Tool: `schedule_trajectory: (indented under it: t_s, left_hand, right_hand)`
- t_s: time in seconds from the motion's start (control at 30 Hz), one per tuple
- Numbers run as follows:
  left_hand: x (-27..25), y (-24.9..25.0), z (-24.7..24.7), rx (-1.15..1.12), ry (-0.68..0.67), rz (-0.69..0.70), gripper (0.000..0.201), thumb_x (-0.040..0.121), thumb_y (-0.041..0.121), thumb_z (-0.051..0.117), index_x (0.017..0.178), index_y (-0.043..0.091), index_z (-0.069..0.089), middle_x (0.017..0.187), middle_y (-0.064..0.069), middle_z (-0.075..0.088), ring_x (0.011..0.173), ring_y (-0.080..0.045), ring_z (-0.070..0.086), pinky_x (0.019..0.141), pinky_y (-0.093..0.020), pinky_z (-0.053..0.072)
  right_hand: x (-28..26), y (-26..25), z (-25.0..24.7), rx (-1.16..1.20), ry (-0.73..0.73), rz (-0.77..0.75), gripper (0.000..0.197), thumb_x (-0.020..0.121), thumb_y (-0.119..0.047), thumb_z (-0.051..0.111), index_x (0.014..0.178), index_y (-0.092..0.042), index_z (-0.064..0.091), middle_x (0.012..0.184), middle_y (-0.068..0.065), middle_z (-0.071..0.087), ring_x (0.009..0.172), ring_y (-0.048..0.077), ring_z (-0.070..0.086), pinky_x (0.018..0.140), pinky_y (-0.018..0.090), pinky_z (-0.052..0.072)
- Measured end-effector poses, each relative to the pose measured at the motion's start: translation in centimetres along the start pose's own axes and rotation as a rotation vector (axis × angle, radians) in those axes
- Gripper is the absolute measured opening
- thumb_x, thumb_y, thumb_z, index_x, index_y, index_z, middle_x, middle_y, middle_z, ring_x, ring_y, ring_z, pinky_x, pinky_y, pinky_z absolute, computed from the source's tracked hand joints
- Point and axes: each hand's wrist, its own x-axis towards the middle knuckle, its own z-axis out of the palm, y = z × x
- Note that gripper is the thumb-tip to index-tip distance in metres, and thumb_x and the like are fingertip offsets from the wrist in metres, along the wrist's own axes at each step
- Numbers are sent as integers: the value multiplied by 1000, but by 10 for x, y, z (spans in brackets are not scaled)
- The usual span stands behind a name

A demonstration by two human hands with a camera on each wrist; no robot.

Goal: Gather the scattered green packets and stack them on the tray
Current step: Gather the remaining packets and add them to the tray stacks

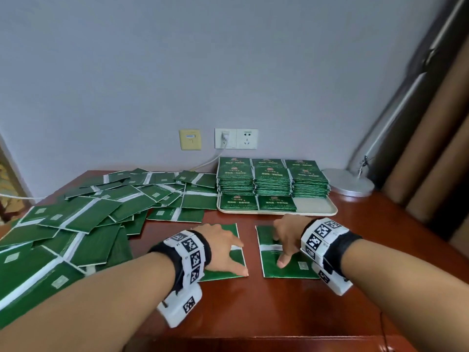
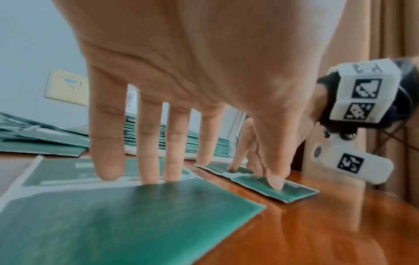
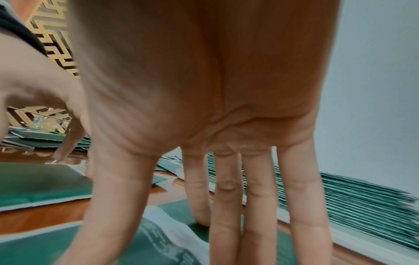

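Note:
Two green packets lie side by side on the brown table near me. My left hand lies flat on the left packet, its fingers straight and pressing down on it. My right hand stands on straight fingertips on the right packet, thumb touching too. A cream tray at the back holds tall stacks of green packets, with a bare front right corner. A scattered pile of packets covers the table's left side.
A round metal lamp base stands right of the tray. Wall sockets with a plugged cable sit above it. Brown curtains hang at the right. Bare table wood shows in front of the hands.

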Motion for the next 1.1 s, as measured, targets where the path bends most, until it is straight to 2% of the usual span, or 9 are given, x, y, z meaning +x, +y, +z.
schedule_trajectory:
  t_s: [0.1, 0.23, 0.33, 0.43, 0.57, 0.67, 0.77, 0.93, 1.1]
  left_hand:
    - [8, 2, -10, -116, -8, 8, 67, 85, 79, 43, 144, 46, 41, 141, 7, 57, 128, -22, 53, 110, -45, 40]
    - [18, -4, -15, -263, 68, -2, 36, 96, 18, 58, 130, 30, 60, 107, 9, 73, 98, -8, 67, 94, -27, 52]
    - [31, -9, -14, -312, 107, -33, 36, 91, 3, 63, 124, 20, 65, 89, 7, 75, 88, -5, 69, 82, -18, 50]
    - [42, -10, -18, -323, 98, -74, 25, 88, 8, 71, 110, 18, 74, 84, 12, 70, 89, -8, 67, 85, -21, 51]
    - [54, -11, -25, -186, 75, -67, 10, 81, 26, 81, 90, 26, 78, 98, 14, 73, 90, -9, 67, 85, -32, 56]
    - [65, -14, -26, -186, 42, -62, 6, 83, 22, 80, 88, 24, 77, 85, 12, 75, 85, -6, 68, 82, -32, 57]
    - [73, -17, -29, -135, -19, -29, 17, 78, 27, 84, 89, 24, 72, 96, 9, 73, 91, -10, 67, 85, -36, 57]
    - [86, -19, -38, -22, -122, -53, 48, 70, 41, 87, 106, 22, 62, 113, 4, 64, 104, -20, 63, 92, -39, 53]
    - [93, -19, -38, 38, -133, -57, 62, 68, 43, 88, 113, 22, 51, 121, 0, 59, 107, -23, 59, 94, -41, 50]
  right_hand:
    - [1, 15, 9, 31, 28, 5, 77, 73, -58, 79, 130, -10, 61, 114, 7, 70, 103, 27, 65, 92, 43, 55]
    - [8, 25, 12, 171, 76, 13, 49, 84, -38, 78, 125, -15, 65, 117, 0, 71, 106, 23, 65, 100, 42, 51]
    - [17, 30, 7, 221, 87, -15, 25, 83, -15, 79, 107, -11, 74, 82, -7, 71, 80, 16, 67, 93, 36, 56]
    - [25, 29, 0, 136, 119, -64, 17, 79, -20, 82, 95, -14, 77, 82, -3, 73, 79, 16, 64, 84, 31, 54]
    - [37, 31, -8, 103, 64, -92, 19, 75, -26, 86, 87, -16, 75, 78, -4, 69, 82, 18, 64, 78, 30, 50]
    - [47, 35, -11, 105, 21, -103, 25, 71, -26, 89, 87, -14, 73, 73, -4, 66, 82, 20, 64, 76, 30, 50]
    - [55, 38, -11, 105, 10, -103, 32, 68, -26, 91, 89, -13, 71, 72, -3, 64, 84, 23, 65, 77, 32, 53]
    - [62, 40, -9, 77, 2, -104, 53, 64, -30, 93, 103, -11, 64, 100, 7, 69, 94, 28, 63, 83, 38, 54]
    - [68, 38, -12, 12, -4, -111, 67, 60, -36, 95, 110, -12, 57, 103, 7, 66, 96, 29, 62, 86, 41, 55]
